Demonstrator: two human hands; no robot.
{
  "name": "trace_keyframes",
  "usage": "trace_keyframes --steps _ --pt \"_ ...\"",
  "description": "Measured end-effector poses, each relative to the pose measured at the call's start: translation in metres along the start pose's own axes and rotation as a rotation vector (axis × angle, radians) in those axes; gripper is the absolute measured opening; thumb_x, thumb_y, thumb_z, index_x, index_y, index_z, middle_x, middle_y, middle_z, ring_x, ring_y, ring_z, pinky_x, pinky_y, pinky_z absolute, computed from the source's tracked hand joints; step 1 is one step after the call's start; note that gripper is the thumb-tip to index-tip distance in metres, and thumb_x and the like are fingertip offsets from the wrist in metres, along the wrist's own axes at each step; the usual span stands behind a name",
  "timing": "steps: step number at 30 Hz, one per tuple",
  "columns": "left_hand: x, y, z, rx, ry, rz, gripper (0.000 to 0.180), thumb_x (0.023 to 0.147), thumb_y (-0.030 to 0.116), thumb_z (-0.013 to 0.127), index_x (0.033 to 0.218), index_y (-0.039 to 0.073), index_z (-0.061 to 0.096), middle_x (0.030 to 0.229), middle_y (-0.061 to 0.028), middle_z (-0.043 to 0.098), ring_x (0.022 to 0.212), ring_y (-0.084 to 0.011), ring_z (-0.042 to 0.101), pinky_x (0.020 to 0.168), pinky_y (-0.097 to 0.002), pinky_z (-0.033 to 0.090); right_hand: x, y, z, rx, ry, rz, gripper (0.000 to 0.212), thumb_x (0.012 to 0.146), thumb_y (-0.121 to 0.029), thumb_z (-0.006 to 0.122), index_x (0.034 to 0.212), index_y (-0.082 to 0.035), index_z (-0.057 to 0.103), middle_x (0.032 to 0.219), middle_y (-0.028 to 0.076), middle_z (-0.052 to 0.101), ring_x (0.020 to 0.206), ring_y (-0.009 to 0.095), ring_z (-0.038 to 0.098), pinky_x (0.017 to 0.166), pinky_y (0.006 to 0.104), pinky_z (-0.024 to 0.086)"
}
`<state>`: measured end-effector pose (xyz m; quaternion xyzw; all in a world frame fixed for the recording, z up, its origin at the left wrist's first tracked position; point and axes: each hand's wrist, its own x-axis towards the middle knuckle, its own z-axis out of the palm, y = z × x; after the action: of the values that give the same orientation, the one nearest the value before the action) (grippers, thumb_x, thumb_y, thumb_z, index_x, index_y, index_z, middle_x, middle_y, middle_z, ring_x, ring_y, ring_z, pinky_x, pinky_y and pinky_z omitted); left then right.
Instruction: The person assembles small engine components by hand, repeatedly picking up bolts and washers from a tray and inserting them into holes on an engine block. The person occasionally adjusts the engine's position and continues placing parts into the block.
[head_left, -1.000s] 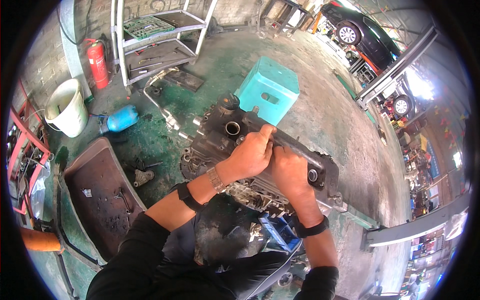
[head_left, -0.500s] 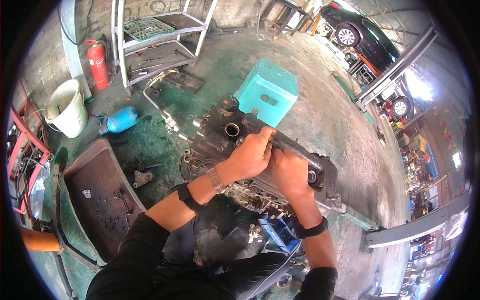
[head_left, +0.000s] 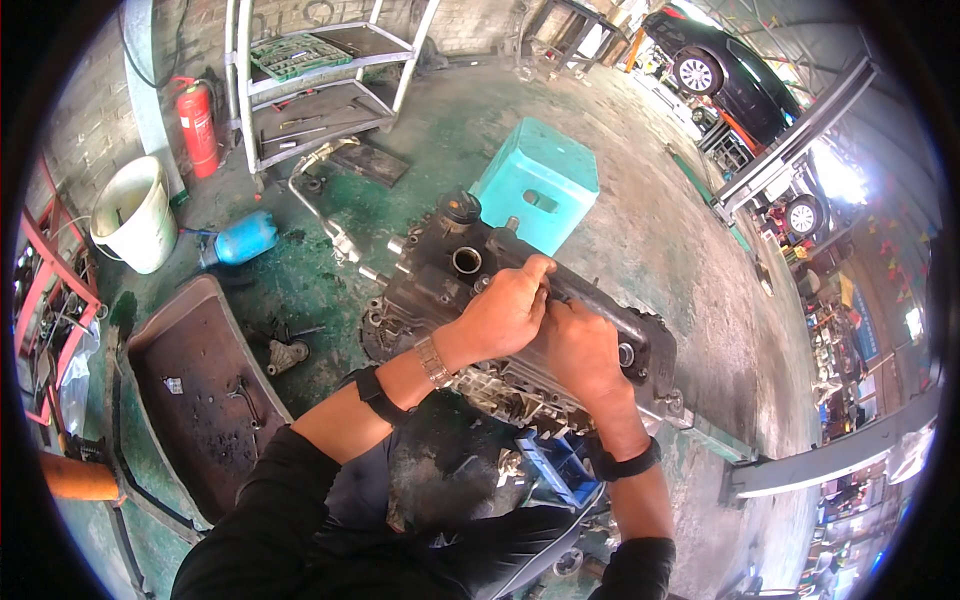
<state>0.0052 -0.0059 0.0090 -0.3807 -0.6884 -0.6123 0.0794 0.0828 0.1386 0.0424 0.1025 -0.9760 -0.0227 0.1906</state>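
Observation:
A car engine with a black valve cover stands in front of me. My left hand is closed over the middle of the cover, thumb uppermost. Right beside it my right hand is also closed, its fingers curled down toward the cover. Whatever the two hands grip is hidden beneath the fingers. A round black cap sits at the cover's left end, with a round opening just nearer to me. Another round opening shows right of my right hand.
A turquoise plastic stool stands behind the engine. To the left are a brown tray with small parts, a blue bottle, a white bucket and a fire extinguisher. A blue bin lies below the engine.
Both hands stay closed at the same spot on the valve cover, with only a slight shift of the right hand to the right.

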Motion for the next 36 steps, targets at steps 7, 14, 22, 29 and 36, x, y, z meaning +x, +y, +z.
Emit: trace_keyframes --steps 7,14,22,29,36 --pt "0.001 -0.002 0.002 0.01 0.028 0.013 0.024 0.092 0.001 0.053 0.115 -0.005 0.049 0.078 -0.0284 0.064 0.08 -0.0477 0.064 0.067 -0.0511 0.051 0.0 0.002 0.001 0.163 0.076 0.075 0.009 0.079 -0.003 0.065 0.086 -0.006 0.059 0.081 0.018 0.067 0.074 0.04 0.066 0.063 0.0501 0.053" --pt "0.0 -0.004 0.003 0.01 0.044 0.049 0.024 0.092 0.001 0.053 0.114 -0.005 0.049 0.078 -0.0287 0.063 0.08 -0.0482 0.064 0.067 -0.0521 0.05 0.002 0.002 0.002 0.119 0.082 0.031 0.011 0.079 -0.003 0.064 0.086 -0.006 0.056 0.078 0.017 0.066 0.071 0.04 0.066 0.061 0.049 0.053" --pt "0.0 -0.005 0.004 0.004 0.029 0.029 0.025 0.093 0.002 0.052 0.116 -0.005 0.049 0.078 -0.0296 0.064 0.08 -0.0487 0.064 0.069 -0.0527 0.05 0.007 0.001 0.004 -0.003 0.082 -0.004 0.008 0.079 -0.007 0.065 0.078 -0.006 0.057 0.071 0.015 0.064 0.063 0.037 0.065 0.055 0.0461 0.053" --pt "-0.001 -0.009 0.006 0.0 0.028 0.012 0.027 0.09 0.0 0.052 0.118 -0.001 0.05 0.082 -0.0283 0.064 0.08 -0.0482 0.063 0.068 -0.0498 0.049 0.01 0.0 0.004 -0.113 0.0 -0.021 0.011 0.076 -0.011 0.067 0.081 -0.009 0.058 0.077 0.012 0.066 0.067 0.031 0.068 0.058 0.0412 0.056" --pt "-0.001 -0.008 0.005 -0.006 0.018 -0.029 0.026 0.091 0.001 0.052 0.117 -0.001 0.05 0.082 -0.0286 0.064 0.079 -0.048 0.063 0.067 -0.0503 0.048 0.012 0.002 0.006 -0.114 0.086 -0.049 0.013 0.084 -0.012 0.062 0.073 -0.007 0.058 0.07 0.011 0.063 0.06 0.033 0.065 0.054 0.0448 0.052"
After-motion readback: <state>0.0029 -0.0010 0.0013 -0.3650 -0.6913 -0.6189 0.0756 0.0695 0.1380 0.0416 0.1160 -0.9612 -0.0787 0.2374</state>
